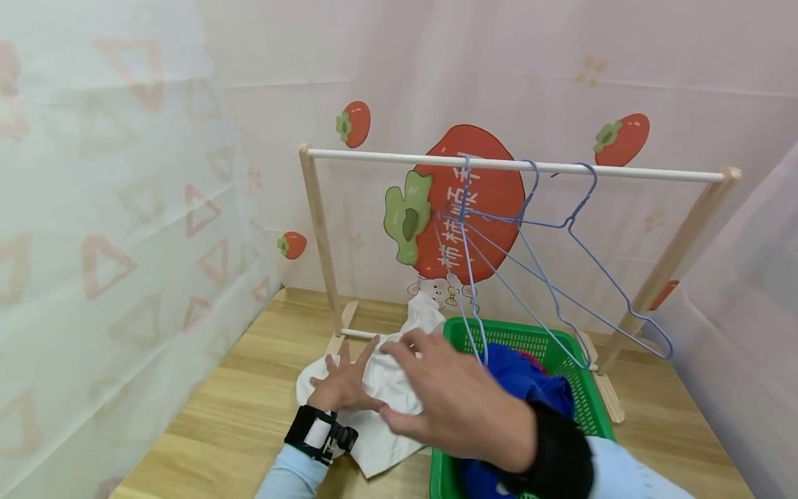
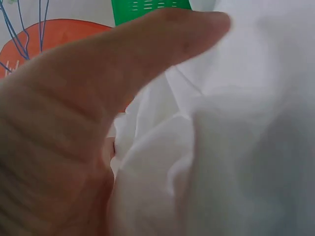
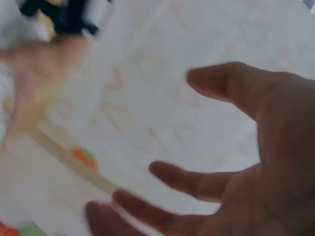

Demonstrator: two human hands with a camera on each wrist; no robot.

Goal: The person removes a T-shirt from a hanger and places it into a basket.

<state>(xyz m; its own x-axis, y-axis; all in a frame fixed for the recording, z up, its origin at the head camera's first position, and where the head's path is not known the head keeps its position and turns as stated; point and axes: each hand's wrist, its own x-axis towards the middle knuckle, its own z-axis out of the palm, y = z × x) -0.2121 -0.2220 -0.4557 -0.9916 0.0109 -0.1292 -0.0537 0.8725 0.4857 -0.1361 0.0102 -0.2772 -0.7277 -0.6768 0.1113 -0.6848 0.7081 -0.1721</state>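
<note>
A white cloth garment (image 1: 389, 443) lies rumpled on the wooden table, its far end reaching the foot of the rack. My left hand (image 1: 346, 384) rests on it with fingers spread; in the left wrist view the thumb (image 2: 147, 44) stretches straight across the white fabric (image 2: 157, 182). Raised above the garment's right side, my right hand (image 1: 451, 398) has its thumb and fingers apart and nothing between them. The right wrist view also shows this right hand (image 3: 236, 162) with loosely bent, separated fingers.
A wooden rack with a white bar (image 1: 386, 158) stands at the back. Three blue wire hangers (image 1: 576, 229) hang from it. Under them, a green basket (image 1: 436, 471) holds blue clothing (image 1: 524, 378) and something red. Curtains with printed strawberries and triangles enclose the table (image 1: 218, 416).
</note>
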